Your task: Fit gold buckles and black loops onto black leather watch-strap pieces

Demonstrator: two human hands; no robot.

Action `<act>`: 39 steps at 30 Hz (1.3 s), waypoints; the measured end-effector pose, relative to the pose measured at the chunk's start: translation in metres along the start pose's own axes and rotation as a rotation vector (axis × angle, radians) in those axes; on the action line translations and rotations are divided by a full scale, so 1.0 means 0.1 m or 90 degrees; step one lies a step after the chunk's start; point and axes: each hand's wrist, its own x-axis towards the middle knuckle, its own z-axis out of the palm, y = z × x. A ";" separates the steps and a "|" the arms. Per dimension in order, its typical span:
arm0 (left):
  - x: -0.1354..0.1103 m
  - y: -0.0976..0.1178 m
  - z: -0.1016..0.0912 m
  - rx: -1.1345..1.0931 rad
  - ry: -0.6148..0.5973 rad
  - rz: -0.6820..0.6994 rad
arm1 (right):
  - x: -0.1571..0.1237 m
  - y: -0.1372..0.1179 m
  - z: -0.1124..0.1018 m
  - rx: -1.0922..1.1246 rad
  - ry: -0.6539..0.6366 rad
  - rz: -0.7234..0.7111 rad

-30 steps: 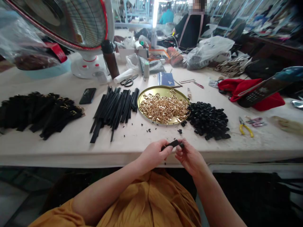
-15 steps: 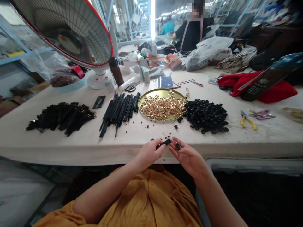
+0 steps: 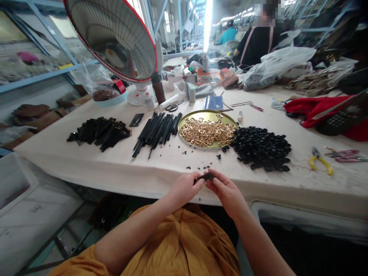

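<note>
My left hand [image 3: 185,188] and my right hand [image 3: 225,189] meet at the table's near edge, both pinching a short black strap [image 3: 204,177] between their fingertips. Beyond them a gold round tray [image 3: 186,118] holds a heap of gold metal buckles [image 3: 209,132]. To its right lies a pile of small black pieces [image 3: 261,147]. To its left lie loose black straps [image 3: 158,130], and farther left a pile of finished black straps [image 3: 99,130].
A standing fan [image 3: 115,34] rises at the back left by a dark bottle [image 3: 158,88], scissors [image 3: 172,107] and a blue booklet [image 3: 213,102]. Yellow pliers [image 3: 320,160] and red cloth [image 3: 313,109] lie right. A person [image 3: 257,40] sits across the table.
My head has turned left and back, so the table shifted right in view. My right hand's fingers have closed onto the black strap beside the left hand's.
</note>
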 end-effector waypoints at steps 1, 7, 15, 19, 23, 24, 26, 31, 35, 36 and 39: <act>0.00 -0.02 0.00 -0.004 -0.004 -0.002 | 0.00 0.02 -0.01 -0.014 0.007 -0.008; -0.01 -0.07 0.02 -0.062 -0.054 0.004 | -0.10 0.04 -0.02 -0.007 0.054 -0.030; -0.08 -0.11 -0.06 -0.097 -0.099 0.037 | -0.22 0.11 0.14 -0.002 0.110 -0.068; -0.12 -0.20 -0.18 -0.137 -0.096 0.086 | -0.24 0.16 0.27 0.051 0.114 -0.069; -0.14 -0.32 -0.27 -0.093 -0.080 0.128 | -0.27 0.21 0.44 0.070 0.130 -0.050; -0.14 -0.35 -0.29 -0.074 -0.072 0.141 | -0.28 0.22 0.49 0.050 0.132 -0.061; -0.14 -0.39 -0.33 -0.055 -0.068 0.167 | -0.29 0.23 0.57 0.003 0.135 -0.096; -0.07 -0.44 -0.44 -0.114 -0.109 0.181 | -0.28 0.12 0.67 0.001 0.146 -0.095; 0.04 -0.46 -0.45 -0.108 -0.092 0.189 | -0.18 0.08 0.67 0.018 0.175 -0.068; 0.07 -0.47 -0.44 -0.097 -0.088 0.189 | -0.14 0.10 0.66 0.001 0.188 -0.076; 0.16 -0.51 -0.39 -0.077 -0.089 0.196 | -0.05 0.18 0.64 -0.130 0.235 -0.140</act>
